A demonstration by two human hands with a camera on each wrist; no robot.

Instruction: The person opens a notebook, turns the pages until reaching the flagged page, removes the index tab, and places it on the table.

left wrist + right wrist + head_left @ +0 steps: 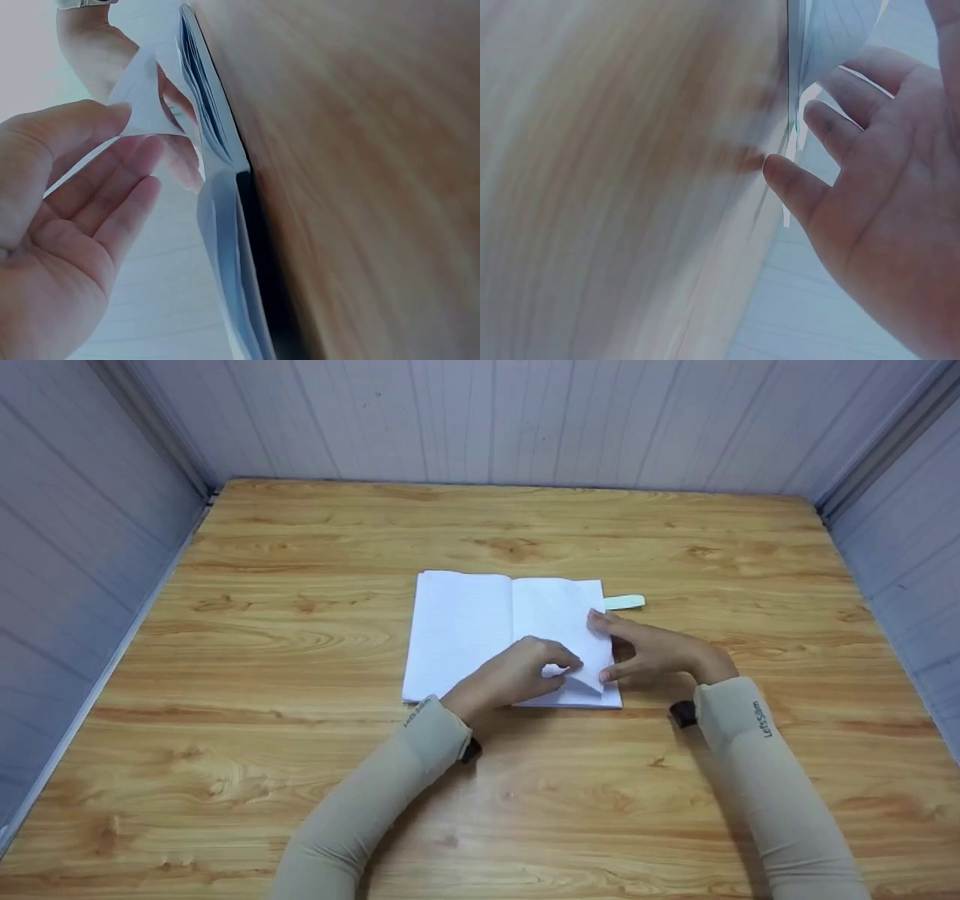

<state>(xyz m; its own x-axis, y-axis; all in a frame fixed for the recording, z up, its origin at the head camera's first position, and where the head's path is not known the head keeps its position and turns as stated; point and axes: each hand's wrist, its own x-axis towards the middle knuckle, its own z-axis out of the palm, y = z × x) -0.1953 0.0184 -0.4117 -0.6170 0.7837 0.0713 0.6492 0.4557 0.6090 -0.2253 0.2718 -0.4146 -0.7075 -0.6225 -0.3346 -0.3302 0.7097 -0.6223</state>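
An open notebook [461, 630] with white lined pages lies on the wooden table. My left hand [517, 671] is over its lower middle. Thumb and fingertips there pinch the bottom edge of a right-side page [142, 86], which curves up off the pages beneath. My right hand [660, 651] is at the notebook's right edge, fingers spread, with fingertips on the margin of that raised page. In the right wrist view the palm faces the camera and the fingers [840, 135] reach behind the lifted paper.
A pale green strip [625, 602] sticks out from the notebook's upper right edge. Wooden tabletop [300, 645] surrounds the notebook. Panelled walls [465, 420] stand behind the table and along both sides.
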